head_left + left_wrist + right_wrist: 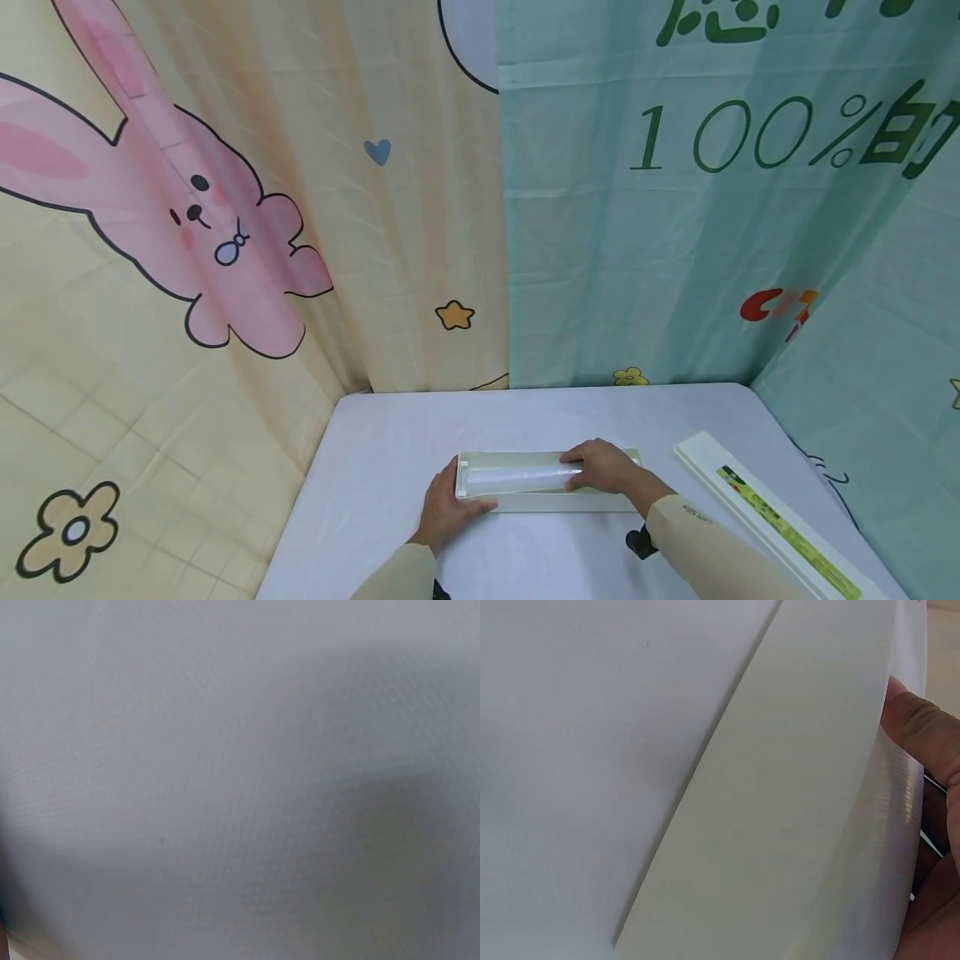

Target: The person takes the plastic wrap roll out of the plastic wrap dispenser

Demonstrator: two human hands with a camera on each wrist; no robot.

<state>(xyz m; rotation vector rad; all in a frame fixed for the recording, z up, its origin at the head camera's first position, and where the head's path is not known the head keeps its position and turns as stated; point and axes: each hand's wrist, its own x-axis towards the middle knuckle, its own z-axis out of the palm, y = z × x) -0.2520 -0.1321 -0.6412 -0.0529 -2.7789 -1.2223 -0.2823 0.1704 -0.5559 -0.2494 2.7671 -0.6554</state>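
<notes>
A long white plastic box (555, 503) stands on the table without a cover, its long side toward me. Inside lies a pale, glossy roll of cling film (510, 479). My left hand (444, 507) grips the box's left end, thumb along the near side. Toward the right end, my right hand (606, 468) reaches over the box and holds the roll between thumb and fingers. The right wrist view shows the thumb (922, 727) against the translucent film (877, 817), above the box's smooth front wall (742, 787). Only a blurred pale surface fills the left wrist view.
A long white lid (705, 450) with a yellow-green label (795, 533) lies slanted on the right of the table, beside my right forearm. White cloth covers the table (390, 450). Printed curtains (435, 233) hang behind it and along both sides.
</notes>
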